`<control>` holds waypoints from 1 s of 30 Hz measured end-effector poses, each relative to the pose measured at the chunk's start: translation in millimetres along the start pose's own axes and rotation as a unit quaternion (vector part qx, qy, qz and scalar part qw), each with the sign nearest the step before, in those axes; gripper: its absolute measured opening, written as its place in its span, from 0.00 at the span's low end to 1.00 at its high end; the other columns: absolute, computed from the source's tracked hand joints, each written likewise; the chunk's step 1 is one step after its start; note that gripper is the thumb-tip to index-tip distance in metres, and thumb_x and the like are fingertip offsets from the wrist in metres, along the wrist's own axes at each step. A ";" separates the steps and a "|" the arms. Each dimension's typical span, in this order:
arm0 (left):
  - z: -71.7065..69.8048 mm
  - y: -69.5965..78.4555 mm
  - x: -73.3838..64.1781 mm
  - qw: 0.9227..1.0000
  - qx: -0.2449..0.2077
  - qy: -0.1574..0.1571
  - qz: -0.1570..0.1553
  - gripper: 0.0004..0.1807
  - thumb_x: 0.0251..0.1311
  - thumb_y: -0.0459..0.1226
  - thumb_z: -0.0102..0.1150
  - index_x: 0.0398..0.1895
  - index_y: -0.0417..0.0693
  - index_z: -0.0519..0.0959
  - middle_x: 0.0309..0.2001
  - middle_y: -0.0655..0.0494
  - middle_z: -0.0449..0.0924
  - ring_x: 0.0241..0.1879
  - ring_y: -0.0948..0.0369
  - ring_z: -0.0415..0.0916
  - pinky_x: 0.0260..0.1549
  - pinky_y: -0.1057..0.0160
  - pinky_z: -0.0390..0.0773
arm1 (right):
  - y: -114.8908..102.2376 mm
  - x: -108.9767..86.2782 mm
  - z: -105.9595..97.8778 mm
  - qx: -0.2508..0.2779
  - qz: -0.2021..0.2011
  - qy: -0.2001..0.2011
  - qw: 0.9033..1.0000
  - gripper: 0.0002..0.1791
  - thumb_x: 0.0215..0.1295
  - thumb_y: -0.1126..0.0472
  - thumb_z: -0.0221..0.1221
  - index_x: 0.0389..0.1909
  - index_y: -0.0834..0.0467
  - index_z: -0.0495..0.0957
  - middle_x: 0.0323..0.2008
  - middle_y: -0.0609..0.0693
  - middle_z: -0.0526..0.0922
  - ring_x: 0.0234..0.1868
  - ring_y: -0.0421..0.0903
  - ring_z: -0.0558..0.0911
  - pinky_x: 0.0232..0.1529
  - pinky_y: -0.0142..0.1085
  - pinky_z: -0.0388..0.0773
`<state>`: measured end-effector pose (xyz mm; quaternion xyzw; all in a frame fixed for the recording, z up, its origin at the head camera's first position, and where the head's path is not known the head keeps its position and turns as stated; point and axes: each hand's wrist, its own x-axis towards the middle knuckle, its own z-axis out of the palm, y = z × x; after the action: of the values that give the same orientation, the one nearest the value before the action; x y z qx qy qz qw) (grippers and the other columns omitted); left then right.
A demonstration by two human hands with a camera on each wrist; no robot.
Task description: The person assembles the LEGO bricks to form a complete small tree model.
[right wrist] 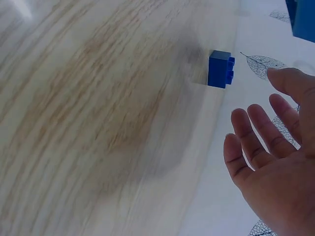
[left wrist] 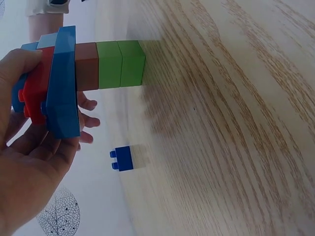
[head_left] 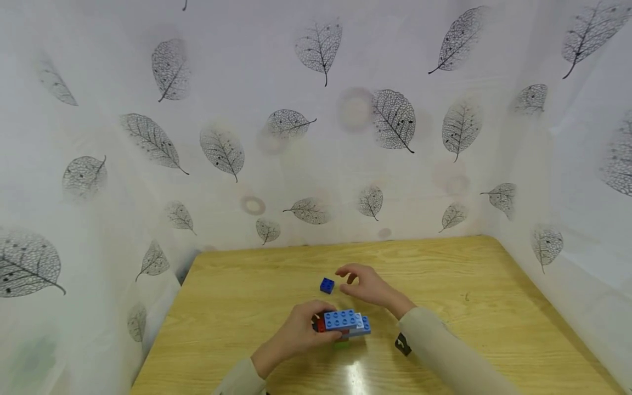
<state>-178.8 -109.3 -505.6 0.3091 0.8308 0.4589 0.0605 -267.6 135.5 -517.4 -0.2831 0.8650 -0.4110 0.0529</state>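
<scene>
My left hand grips an assembly of toy building bricks between thumb and fingers. In the left wrist view a red brick sits among blue ones, over a long blue brick. Below that come a brown brick and two green bricks in a column. A small dark blue brick stands alone on the table, studs up. Just right of it, my right hand hovers with fingers loosely bent, apart from the brick and holding nothing; the right wrist view shows its palm.
The wooden table has a light grain. A black object lies by the right forearm, partly covered by the sleeve. White sheeting with a leaf print hangs behind and along both sides of the table.
</scene>
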 end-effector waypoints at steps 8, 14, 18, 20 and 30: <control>-0.7 0.2 0.5 1.000 0.005 -0.006 -0.003 0.20 0.62 0.44 0.76 0.54 0.51 0.83 0.49 0.55 0.87 0.43 0.71 0.79 0.43 0.68 0.81 | 8.4 11.0 8.9 0.015 0.024 -0.023 0.999 0.26 0.71 0.64 0.64 0.68 0.62 0.76 0.61 0.61 0.82 0.49 0.50 0.82 0.47 0.38 0.81; -0.5 -0.4 0.7 1.000 0.011 -0.013 -0.013 0.20 0.63 0.46 0.75 0.55 0.51 0.83 0.50 0.55 0.87 0.44 0.70 0.80 0.43 0.69 0.81 | 15.1 15.7 14.2 0.001 0.033 -0.036 0.999 0.27 0.70 0.65 0.65 0.69 0.60 0.75 0.61 0.60 0.82 0.49 0.49 0.82 0.48 0.40 0.81; -0.8 -0.4 0.7 1.000 0.013 -0.016 -0.019 0.21 0.63 0.47 0.75 0.55 0.51 0.83 0.51 0.55 0.87 0.45 0.70 0.80 0.44 0.69 0.80 | 18.1 17.8 17.3 -0.002 0.045 -0.041 0.998 0.27 0.70 0.65 0.66 0.68 0.59 0.76 0.60 0.58 0.82 0.49 0.48 0.81 0.49 0.43 0.81; -1.1 -0.1 0.8 1.000 0.012 -0.017 -0.023 0.21 0.63 0.47 0.75 0.55 0.52 0.83 0.51 0.55 0.87 0.45 0.70 0.80 0.44 0.69 0.80 | 19.0 18.7 18.6 -0.003 0.049 -0.040 0.998 0.27 0.70 0.65 0.66 0.68 0.58 0.76 0.60 0.57 0.82 0.48 0.47 0.81 0.49 0.43 0.81; -1.6 0.0 1.2 0.999 0.005 -0.017 -0.027 0.21 0.63 0.47 0.75 0.56 0.54 0.83 0.51 0.57 0.87 0.45 0.71 0.80 0.45 0.69 0.80 | 17.9 18.8 23.6 0.012 0.078 -0.048 0.996 0.28 0.70 0.64 0.63 0.71 0.53 0.76 0.56 0.54 0.79 0.42 0.46 0.75 0.41 0.39 0.76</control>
<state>-180.3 -109.8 -504.5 0.2951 0.8397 0.4477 0.0858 -283.6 118.3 -543.5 -0.2340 0.8756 -0.4021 0.1299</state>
